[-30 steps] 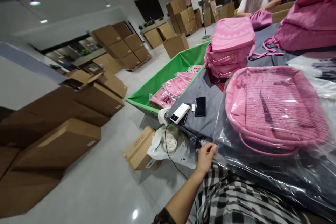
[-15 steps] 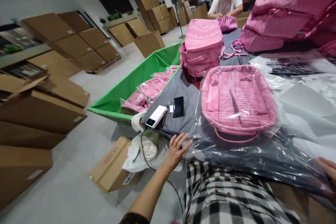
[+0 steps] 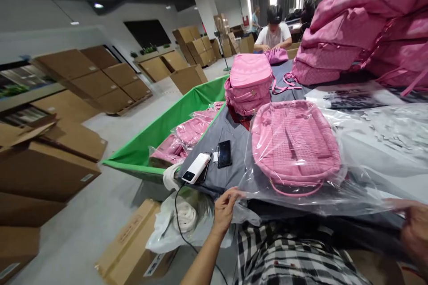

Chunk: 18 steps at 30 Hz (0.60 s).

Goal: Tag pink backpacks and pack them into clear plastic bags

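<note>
A pink backpack (image 3: 296, 142) lies flat on the grey-covered table inside a clear plastic bag (image 3: 354, 193), its handle loop pointing toward me. My left hand (image 3: 226, 209) pinches the near left corner of the bag between thumb and fingers. At the right edge of the view, my right hand (image 3: 413, 227) has its fingers closed at the bag's near right corner; part of this hand is cut off and blurred. The bag's open edge is stretched between both hands, just above the table's front edge.
A white power bank (image 3: 197, 168) with a cable and a black phone (image 3: 224, 153) lie left of the bag. Pink backpacks (image 3: 341, 40) are piled behind. A green bin (image 3: 133, 156) holds bagged pink items. Cartons (image 3: 127, 245) stand on the floor. A co-worker (image 3: 274, 33) handles something pink.
My left hand has gone from spread fingers on the plastic to pinching its corner. The bag's near edge has been lifted and drawn taut. The view has tilted up slightly.
</note>
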{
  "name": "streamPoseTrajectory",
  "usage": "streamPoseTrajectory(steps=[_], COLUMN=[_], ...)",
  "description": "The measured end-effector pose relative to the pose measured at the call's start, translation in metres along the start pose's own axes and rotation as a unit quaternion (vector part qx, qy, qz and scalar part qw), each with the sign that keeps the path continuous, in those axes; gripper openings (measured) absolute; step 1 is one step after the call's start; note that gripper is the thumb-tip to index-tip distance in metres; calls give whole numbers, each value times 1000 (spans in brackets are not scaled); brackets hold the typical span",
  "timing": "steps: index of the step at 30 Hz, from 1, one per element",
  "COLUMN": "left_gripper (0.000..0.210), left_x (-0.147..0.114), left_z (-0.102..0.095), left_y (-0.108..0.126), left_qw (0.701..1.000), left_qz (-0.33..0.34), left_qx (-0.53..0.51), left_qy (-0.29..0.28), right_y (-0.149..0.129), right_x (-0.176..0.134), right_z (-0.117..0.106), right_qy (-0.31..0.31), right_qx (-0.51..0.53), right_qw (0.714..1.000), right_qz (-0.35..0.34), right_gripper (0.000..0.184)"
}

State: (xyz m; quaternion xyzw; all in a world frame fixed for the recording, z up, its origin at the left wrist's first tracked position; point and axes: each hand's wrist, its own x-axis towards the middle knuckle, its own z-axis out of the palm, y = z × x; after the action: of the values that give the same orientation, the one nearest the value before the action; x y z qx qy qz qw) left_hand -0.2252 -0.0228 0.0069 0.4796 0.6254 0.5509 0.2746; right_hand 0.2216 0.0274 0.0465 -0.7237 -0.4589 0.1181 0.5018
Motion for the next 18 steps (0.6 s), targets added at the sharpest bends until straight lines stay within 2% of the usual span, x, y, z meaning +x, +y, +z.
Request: streamPoseTrajectory(steps=[2, 5, 7, 9, 13, 16, 18], left_gripper=[58, 53, 44, 36, 35, 54, 56], left_x=[10, 26, 33, 33, 23, 21, 21], left_z=[10, 19, 22, 29, 61, 87, 96], left_y=[0, 2, 10, 23, 60, 80, 86], left_qw=[999, 998, 998, 987, 914, 866, 846], left_qz=[-28, -32, -1, 80, 264, 320, 330], left_qx=[-16, -9, 42, 135, 305, 371, 403], left_qy=[42, 47, 44, 34, -54, -105, -116], right_y=[-8, -12, -12, -11, -13, -14, -12], right_x=[10, 23, 27, 27, 24, 25, 26], right_z=[12, 24, 25, 23, 18, 20, 22], right_qy=[3, -65, -81, -63, -50, -50, -53], right_qx=[-11, -17, -3, 0, 15, 23, 39], right_qw=[1000, 996, 993, 995, 998, 997, 996], right_qz=[20, 67, 86, 77, 45, 53, 55], right_gripper=[27, 31, 35, 35, 33, 32, 31])
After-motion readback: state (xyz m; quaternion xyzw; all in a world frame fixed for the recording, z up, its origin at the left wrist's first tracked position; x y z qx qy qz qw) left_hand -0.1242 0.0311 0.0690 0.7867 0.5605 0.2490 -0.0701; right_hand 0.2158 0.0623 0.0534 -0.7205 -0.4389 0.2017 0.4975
